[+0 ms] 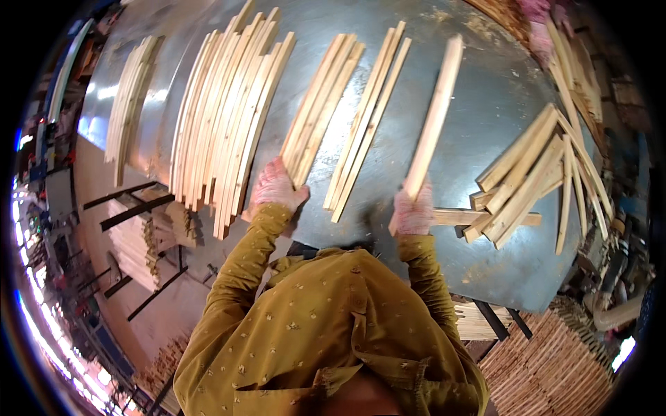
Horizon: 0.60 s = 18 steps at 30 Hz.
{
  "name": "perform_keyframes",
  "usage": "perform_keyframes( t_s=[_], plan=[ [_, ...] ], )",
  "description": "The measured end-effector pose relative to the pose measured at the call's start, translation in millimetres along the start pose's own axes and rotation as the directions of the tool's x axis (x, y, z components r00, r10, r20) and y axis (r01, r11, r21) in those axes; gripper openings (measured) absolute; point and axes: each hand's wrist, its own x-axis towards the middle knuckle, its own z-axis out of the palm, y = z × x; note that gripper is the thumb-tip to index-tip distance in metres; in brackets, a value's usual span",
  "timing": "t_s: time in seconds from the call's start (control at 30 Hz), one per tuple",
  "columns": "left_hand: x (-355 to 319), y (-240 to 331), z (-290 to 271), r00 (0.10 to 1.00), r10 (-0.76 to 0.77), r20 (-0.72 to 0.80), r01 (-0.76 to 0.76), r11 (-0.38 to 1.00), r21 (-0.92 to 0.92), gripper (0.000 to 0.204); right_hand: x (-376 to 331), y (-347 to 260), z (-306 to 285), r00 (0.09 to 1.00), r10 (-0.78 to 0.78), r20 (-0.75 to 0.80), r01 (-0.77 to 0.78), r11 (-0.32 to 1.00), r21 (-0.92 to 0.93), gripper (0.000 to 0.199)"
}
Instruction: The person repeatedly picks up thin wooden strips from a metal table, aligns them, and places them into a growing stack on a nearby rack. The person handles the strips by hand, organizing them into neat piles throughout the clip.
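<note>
My left hand (277, 186) is closed around the near end of a small bundle of wooden slats (325, 104) lying on the metal table. In my right hand (414, 208) is the near end of a single wooden slat (437, 118), which slants away across the tabletop. Both hands look pinkish, with a thin pale covering. Between them lies a narrow group of slats (368, 118), touched by neither hand. Just right of my right hand, a short wooden piece (451, 217) runs crosswise under a loose heap of slats (524, 180).
The metal table (479, 270) carries a wide row of slats (232, 104) and a smaller row (130, 97) on the left. At the far right, another person's pink-covered hand (540, 38) is by more slats (576, 69). Stacked wood (548, 353) stands below right, more (135, 243) below left.
</note>
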Motion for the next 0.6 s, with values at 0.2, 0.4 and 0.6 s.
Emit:
perform_keyframes(
  t_s=[0.2,0.4,0.6],
  plan=[
    [10.1,-23.7,-13.8,0.997,0.075,0.012,-0.071,0.977,-0.200,0.092,-15.6,-7.2,88.3,0.937,-0.272,0.221,0.301,0.302,-0.904,0.064],
    [17.6,-26.5,-9.4,1.000,0.004,-0.003,-0.005,0.969,-0.247,0.093,-12.3,11.8,141.2,0.964,-0.134,0.230,0.256,0.241,-0.936,0.075],
    [19.0,-36.3,-2.2,0.998,-0.065,-0.003,0.059,0.918,-0.393,0.088,-9.5,82.6,162.5,0.996,-0.007,0.084,0.077,0.477,-0.875,0.073]
  ],
)
